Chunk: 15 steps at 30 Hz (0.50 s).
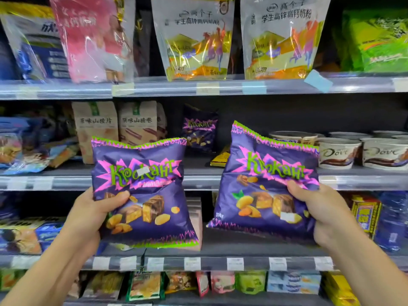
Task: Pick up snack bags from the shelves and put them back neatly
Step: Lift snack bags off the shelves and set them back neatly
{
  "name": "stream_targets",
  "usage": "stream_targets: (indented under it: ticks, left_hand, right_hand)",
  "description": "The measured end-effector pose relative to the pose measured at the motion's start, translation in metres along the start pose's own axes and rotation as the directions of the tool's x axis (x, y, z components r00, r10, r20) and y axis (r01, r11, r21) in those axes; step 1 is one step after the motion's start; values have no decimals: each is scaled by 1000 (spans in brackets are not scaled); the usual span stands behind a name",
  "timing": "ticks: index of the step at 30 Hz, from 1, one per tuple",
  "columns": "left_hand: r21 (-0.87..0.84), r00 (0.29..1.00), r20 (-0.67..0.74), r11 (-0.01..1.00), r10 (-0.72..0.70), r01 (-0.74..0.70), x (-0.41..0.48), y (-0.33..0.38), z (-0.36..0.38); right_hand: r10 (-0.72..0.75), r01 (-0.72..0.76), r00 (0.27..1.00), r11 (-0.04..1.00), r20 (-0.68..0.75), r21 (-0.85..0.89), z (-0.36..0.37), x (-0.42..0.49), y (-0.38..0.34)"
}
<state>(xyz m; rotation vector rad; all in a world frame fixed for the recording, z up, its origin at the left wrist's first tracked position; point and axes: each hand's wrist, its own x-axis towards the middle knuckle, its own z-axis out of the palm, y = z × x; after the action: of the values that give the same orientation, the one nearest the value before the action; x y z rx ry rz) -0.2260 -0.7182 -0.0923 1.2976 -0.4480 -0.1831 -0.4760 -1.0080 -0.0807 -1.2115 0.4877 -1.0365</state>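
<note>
The left hand (97, 208) grips one purple Krokant candy bag (145, 195) and the right hand (318, 208) grips a second Krokant bag (265, 184), both held apart before the middle shelf (203, 180). A third Krokant bag (199, 129) stands far back on it, near Dove cups (340, 153).

"Крокант" bags (143, 191); apparently "Dove" cups (337, 153)

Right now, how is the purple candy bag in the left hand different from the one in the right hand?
The left-hand bag sits nearly level; the right-hand bag tilts, its top edge sloping down to the right. The left-hand bag has a white patch over its name; the right-hand bag has one near its bottom. Both are purple with the same green name.
</note>
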Motion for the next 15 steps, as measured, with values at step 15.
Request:
stream_targets:
  ticks: [15]
  left_hand:
    - [-92,985,-44,981,167,-170,106,10,-25]
  right_hand:
    - [86,-95,990,993,-113,-75,138,156,22]
